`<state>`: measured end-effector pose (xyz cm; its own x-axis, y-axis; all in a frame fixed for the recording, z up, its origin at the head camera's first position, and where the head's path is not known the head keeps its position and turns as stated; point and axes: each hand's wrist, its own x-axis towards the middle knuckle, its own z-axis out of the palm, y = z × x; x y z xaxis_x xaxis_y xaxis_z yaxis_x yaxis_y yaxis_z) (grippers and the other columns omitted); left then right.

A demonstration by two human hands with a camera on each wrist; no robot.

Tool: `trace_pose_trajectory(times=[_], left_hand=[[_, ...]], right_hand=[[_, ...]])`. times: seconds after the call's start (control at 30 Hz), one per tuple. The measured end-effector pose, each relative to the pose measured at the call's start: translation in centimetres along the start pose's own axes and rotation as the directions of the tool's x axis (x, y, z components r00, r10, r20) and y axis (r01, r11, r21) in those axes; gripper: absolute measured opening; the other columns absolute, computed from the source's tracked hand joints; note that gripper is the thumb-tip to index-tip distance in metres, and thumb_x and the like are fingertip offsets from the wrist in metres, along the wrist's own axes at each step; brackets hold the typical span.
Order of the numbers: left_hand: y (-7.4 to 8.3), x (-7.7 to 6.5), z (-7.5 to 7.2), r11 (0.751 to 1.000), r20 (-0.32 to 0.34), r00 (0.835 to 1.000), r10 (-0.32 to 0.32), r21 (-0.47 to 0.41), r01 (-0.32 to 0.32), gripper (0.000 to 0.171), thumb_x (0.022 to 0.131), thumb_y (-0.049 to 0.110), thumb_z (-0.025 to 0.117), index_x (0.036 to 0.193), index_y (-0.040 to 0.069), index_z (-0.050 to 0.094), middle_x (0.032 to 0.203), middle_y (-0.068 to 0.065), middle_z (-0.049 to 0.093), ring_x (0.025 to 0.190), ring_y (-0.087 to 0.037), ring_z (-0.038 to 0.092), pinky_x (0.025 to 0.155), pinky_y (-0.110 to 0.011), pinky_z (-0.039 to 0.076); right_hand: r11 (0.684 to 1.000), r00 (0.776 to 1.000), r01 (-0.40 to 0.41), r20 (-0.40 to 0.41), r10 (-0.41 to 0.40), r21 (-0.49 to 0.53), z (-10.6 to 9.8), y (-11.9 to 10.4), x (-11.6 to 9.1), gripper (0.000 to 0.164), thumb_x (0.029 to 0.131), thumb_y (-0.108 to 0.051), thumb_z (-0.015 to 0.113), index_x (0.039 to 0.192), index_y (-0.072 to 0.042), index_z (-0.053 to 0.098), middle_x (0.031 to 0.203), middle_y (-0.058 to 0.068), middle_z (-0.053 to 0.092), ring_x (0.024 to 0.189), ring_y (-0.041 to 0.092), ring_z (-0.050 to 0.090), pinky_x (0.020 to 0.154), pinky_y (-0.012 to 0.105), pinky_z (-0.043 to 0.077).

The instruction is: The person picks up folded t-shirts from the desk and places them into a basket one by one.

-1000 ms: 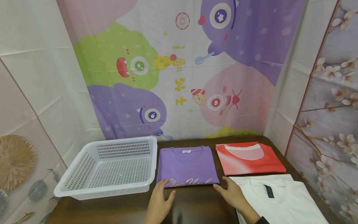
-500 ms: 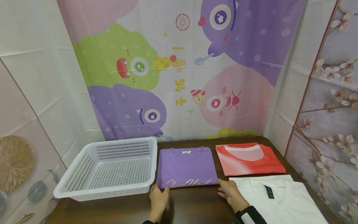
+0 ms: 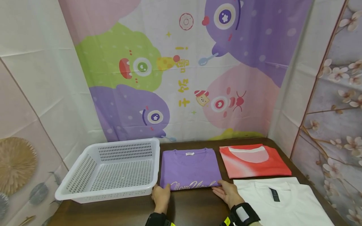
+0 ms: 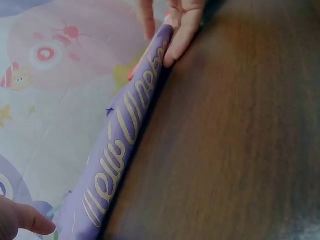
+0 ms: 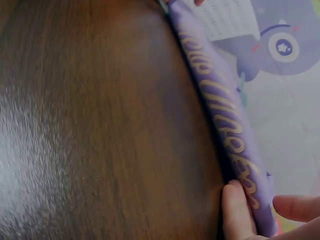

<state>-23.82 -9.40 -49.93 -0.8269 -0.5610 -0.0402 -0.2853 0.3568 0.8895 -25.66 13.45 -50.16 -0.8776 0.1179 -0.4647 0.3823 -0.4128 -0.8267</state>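
Two near corners of purple shirt (image 3: 190,170) gripped by left hand (image 3: 161,196), right hand (image 3: 229,192), likely keeping fold even.

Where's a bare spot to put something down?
The table is bare in front of the purple shirt, between the left hand and right hand, and in front of the basket. The basket looks empty too. It's crowded on the right, with the red shirt and white shirt, and tight between basket and purple shirt.
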Motion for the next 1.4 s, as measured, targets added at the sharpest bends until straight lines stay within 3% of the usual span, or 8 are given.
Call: trace_pose_trajectory(times=[0.23, 0.4, 0.7, 0.93, 1.07, 1.2, 1.3, 1.4], left_hand=[[-0.6, 0.1, 0.4, 0.997, -0.102, 0.994, 0.025, -0.075, -0.033, 0.046, 0.076, 0.001, 0.06, 0.115, -0.023, 0.054, 0.113, -0.043, 0.057, 0.11, -0.055, 0.053, 0.1, -0.055, 0.043], [-1.3, 0.3, 0.6, 0.996, -0.134, 0.989, 0.059, -0.055, -0.067, 0.042, 0.075, -0.004, 0.058, 0.113, -0.022, 0.054, 0.106, -0.04, 0.061, 0.103, -0.052, 0.057, 0.095, -0.053, 0.046], [-1.6, -0.1, -0.7, 0.993, 0.012, 0.994, 0.11, 0.048, -0.11, 0.047, 0.07, -0.006, 0.057, 0.113, -0.023, 0.054, 0.104, -0.039, 0.063, 0.099, -0.05, 0.061, 0.087, -0.05, 0.052], [-2.3, -0.8, -2.8, 0.995, 0.163, 0.982, 0.094, 0.022, -0.099, 0.05, 0.072, -0.008, 0.055, 0.118, -0.027, 0.047, 0.103, -0.041, 0.062, 0.075, -0.035, 0.07, 0.061, -0.032, 0.059], [-2.8, -1.1, -4.1, 0.997, 0.273, 0.959, 0.078, -0.019, -0.076, 0.05, 0.074, -0.011, 0.055, 0.119, -0.03, 0.044, 0.103, -0.042, 0.061, 0.074, -0.031, 0.071, 0.062, -0.028, 0.059], [-3.2, -1.3, -5.0, 0.989, 0.396, 0.915, 0.075, -0.147, -0.018, 0.051, 0.074, -0.017, 0.054, 0.119, -0.034, 0.038, 0.107, -0.047, 0.057, 0.082, -0.032, 0.07, 0.069, -0.03, 0.06], [-3.6, -1.5, -5.6, 0.977, 0.468, 0.88, 0.084, -0.213, 0.02, 0.051, 0.075, -0.018, 0.052, 0.119, -0.037, 0.034, 0.107, -0.048, 0.056, 0.082, -0.027, 0.069, 0.071, -0.03, 0.06], [-4.3, -1.8, -6.2, 0.972, 0.519, 0.85, 0.085, -0.231, 0.045, 0.051, 0.077, -0.017, 0.053, 0.118, -0.037, 0.032, 0.104, -0.045, 0.059, 0.08, -0.022, 0.069, 0.071, -0.029, 0.06]], right_hand=[[0.999, 0.999, 0.025, -0.031, -0.026, -0.031, -0.4, 0.5, 0.4, 0.045, 0.093, -0.002, 0.048, 0.129, 0.022, 0.036, 0.07, 0.013, 0.07, 0.065, 0.018, 0.07, 0.072, 0.035, 0.061], [0.993, 0.993, 0.084, -0.078, -0.09, -0.08, -0.1, 1.0, 0.3, 0.049, 0.092, 0.003, 0.049, 0.13, 0.028, 0.032, 0.083, 0.029, 0.071, 0.065, 0.019, 0.071, 0.068, 0.032, 0.06], [0.976, 0.987, 0.089, -0.115, -0.113, -0.197, -0.6, 1.3, -0.5, 0.051, 0.091, 0.004, 0.048, 0.13, 0.031, 0.029, 0.109, 0.043, 0.061, 0.062, 0.017, 0.072, 0.063, 0.028, 0.06], [0.975, 0.997, 0.055, -0.043, -0.066, -0.216, -1.0, 1.8, -1.7, 0.056, 0.092, 0.007, 0.044, 0.134, 0.032, 0.018, 0.127, 0.048, 0.046, 0.068, 0.02, 0.073, 0.068, 0.029, 0.06], [0.963, 0.997, 0.069, -0.021, -0.077, -0.259, -1.3, 2.3, -2.5, 0.057, 0.092, 0.006, 0.043, 0.133, 0.033, 0.015, 0.135, 0.049, 0.034, 0.07, 0.021, 0.074, 0.069, 0.028, 0.06], [0.959, 0.996, 0.084, -0.005, -0.089, -0.272, -1.9, 2.8, -3.4, 0.057, 0.091, 0.006, 0.043, 0.133, 0.033, 0.016, 0.131, 0.05, 0.038, 0.07, 0.019, 0.074, 0.067, 0.027, 0.06], [0.957, 0.994, 0.106, 0.007, -0.108, -0.272, -2.5, 3.0, -4.1, 0.051, 0.089, 0.006, 0.045, 0.127, 0.034, 0.025, 0.108, 0.047, 0.057, 0.067, 0.016, 0.073, 0.065, 0.026, 0.06], [0.954, 0.994, 0.109, 0.022, -0.107, -0.281, -3.0, 3.3, -4.9, 0.042, 0.089, 0.006, 0.046, 0.119, 0.032, 0.034, 0.083, 0.026, 0.07, 0.066, 0.014, 0.072, 0.063, 0.025, 0.059]])
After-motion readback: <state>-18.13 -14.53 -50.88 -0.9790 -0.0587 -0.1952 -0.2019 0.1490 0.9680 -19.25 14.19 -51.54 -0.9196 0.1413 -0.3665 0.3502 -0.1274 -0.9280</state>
